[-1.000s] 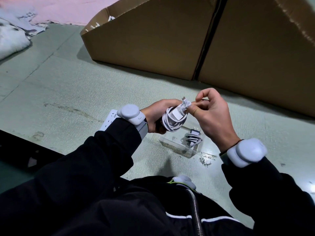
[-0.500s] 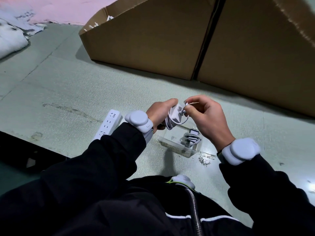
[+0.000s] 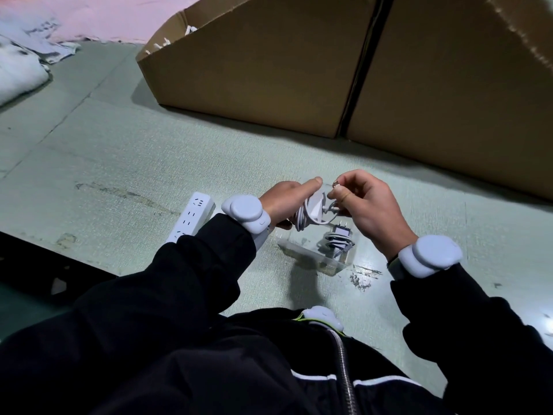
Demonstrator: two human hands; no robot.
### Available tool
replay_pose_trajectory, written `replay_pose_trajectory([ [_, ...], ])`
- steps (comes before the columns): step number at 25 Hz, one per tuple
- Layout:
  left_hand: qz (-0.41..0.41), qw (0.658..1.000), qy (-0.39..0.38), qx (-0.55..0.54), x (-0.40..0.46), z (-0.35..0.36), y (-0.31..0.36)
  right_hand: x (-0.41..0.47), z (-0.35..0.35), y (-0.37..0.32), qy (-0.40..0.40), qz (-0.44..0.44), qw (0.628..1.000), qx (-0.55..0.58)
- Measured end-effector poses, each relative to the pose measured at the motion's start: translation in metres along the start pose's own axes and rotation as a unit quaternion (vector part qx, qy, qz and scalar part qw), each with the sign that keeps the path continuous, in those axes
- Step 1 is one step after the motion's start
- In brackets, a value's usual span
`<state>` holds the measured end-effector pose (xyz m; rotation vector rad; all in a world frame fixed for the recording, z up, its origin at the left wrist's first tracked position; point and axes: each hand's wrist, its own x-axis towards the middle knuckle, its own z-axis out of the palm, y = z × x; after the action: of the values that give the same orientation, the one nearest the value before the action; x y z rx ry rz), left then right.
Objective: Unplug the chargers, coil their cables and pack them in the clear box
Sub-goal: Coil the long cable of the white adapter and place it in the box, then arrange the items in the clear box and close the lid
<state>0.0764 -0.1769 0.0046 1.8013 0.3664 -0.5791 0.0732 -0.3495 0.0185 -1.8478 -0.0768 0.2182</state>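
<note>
**Cardboard walls, green floor, charger mid-coil**

Brown cardboard boxes [image 3: 269, 73] across the far side, two standing edge to edge with a dark gap between. Pale green floor [image 3: 125, 151] below them, scuffed and stained in places. White cloth [image 3: 18, 73] bunched at the far left edge. Black sleeves reaching in from the near edge, a grey wrist device [image 3: 247, 212] on the left and another [image 3: 431, 259] on the right. White power strip [image 3: 191, 217] flat on the floor, just left of the left wrist, partly hidden by the sleeve. Clear box [image 3: 311, 253] on the floor under the hands, with a coiled charger [image 3: 336, 239] already inside, prongs up. Left hand [image 3: 284, 199] clenched around a white charger [image 3: 314, 206] with cable loops hanging below, held above the box. Right hand [image 3: 365, 202] pinching the free cable end [image 3: 335, 184] between thumb and forefinger, just right of the left thumb.
</note>
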Motion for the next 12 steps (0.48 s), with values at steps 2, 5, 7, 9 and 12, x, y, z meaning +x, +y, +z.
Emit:
replay_pose_trajectory([
  [2, -0.018, 0.995, -0.024, -0.09, 0.0, 0.0, -0.003, 0.0, -0.002, 0.006, 0.01, 0.033, 0.999, 0.021],
  [5, -0.007, 0.985, -0.022, -0.172, 0.005, -0.004, -0.013, -0.001, -0.006, 0.015, 0.025, 0.066, 0.996, 0.049],
  [7, -0.003, 0.981, -0.013, -0.192, 0.01, -0.005, -0.022, -0.003, -0.007, 0.024, 0.019, 0.088, 0.994, 0.06],
  [9, -0.006, 0.976, -0.004, -0.216, 0.017, -0.006, -0.03, -0.004, -0.007, 0.031, 0.016, 0.102, 0.992, 0.072],
  [12, -0.008, 0.971, 0.006, -0.237, 0.026, -0.006, -0.036, -0.004, -0.009, 0.039, 0.017, 0.116, 0.99, 0.075],
])
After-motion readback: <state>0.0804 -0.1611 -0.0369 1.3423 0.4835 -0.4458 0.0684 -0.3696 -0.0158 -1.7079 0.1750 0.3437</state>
